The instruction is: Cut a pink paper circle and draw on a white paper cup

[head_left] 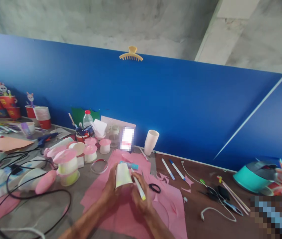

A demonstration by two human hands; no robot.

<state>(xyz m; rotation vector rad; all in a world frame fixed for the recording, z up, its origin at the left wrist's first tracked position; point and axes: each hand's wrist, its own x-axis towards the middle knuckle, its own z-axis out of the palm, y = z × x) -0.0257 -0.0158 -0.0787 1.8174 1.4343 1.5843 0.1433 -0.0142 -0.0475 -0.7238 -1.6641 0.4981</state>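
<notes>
My left hand [111,190] grips a white paper cup [123,175] turned upside down, over a sheet of pink paper [133,205]. My right hand [141,196] holds a white marker [138,186] with a yellow end, its upper tip resting against the cup's side. The fingers of both hands meet around the cup. A glue stick with a blue cap [131,165] lies just behind the cup on the pink paper.
Pink-topped cup crafts [67,162] stand to the left beside black cables [31,196]. A stack of white cups [151,142] leans at the blue partition [180,106]. Pens [173,169], scissors [218,196] and a teal device [252,177] lie to the right. Red cups [3,106] sit far left.
</notes>
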